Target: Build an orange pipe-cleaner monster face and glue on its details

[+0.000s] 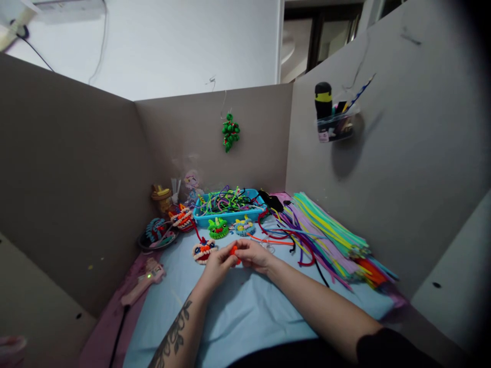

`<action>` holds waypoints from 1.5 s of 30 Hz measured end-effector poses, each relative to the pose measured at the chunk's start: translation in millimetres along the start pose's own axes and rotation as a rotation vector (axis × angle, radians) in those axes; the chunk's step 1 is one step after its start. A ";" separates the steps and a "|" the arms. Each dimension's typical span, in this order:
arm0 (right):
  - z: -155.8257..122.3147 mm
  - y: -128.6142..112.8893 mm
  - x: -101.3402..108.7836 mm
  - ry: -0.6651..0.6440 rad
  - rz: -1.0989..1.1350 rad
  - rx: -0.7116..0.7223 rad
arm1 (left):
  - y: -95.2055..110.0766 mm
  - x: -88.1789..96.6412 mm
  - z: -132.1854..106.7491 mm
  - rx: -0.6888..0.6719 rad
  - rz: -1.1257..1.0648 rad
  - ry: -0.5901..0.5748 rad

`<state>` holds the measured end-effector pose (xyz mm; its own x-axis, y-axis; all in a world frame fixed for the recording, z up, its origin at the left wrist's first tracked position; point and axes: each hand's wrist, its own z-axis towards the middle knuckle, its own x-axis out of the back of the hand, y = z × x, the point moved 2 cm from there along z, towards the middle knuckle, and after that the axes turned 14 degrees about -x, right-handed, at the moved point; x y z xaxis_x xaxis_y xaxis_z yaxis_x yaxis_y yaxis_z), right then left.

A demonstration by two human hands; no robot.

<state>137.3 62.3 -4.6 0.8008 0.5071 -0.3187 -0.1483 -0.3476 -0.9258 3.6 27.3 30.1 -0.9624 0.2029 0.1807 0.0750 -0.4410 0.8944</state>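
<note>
My left hand (221,259) and my right hand (251,254) meet above the blue cloth (261,312), fingers pinched. Between them is a small bent piece of orange-red pipe cleaner (234,250), mostly hidden by the fingers. Just beyond my left hand lies a cream and red animal head made of pipe cleaners (203,251). Behind it sit a green head with horns (218,228) and a blue and yellow one (244,225). A straight orange pipe cleaner (274,242) lies beyond my right hand.
A blue tray (203,220) full of tangled pipe cleaners stands at the back. Bundles of coloured pipe cleaners (326,235) spread along the right. A pink glue gun (143,281) with a lit green light lies left, near a dark bowl (143,243). Grey panels (253,168) enclose the table.
</note>
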 end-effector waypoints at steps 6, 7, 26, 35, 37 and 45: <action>-14.6 -20.7 3.4 0.267 -0.372 0.390 | -7.4 0.5 -2.5 0.037 -0.130 0.017; -18.1 -23.9 1.9 0.286 -0.487 0.454 | -7.4 0.5 -2.6 0.025 -0.134 0.017; -24.0 -13.7 -12.0 0.617 -1.006 0.921 | -11.6 0.8 -0.6 0.144 -0.241 0.150; -23.3 -10.3 -15.5 0.722 -0.995 0.903 | -20.3 -0.7 0.8 0.088 -0.221 0.299; -23.0 -11.1 -14.5 0.687 -1.003 0.918 | -18.9 1.4 0.7 0.066 -0.166 0.294; -20.8 -13.8 -8.9 0.658 -1.049 0.888 | -18.4 4.6 -0.9 -0.077 0.084 0.183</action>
<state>144.2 46.2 15.3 0.8356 -0.2977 0.4616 0.5357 0.6278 -0.5648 -2.4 35.6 14.1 -0.9855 0.0031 0.1697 0.1437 -0.5163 0.8442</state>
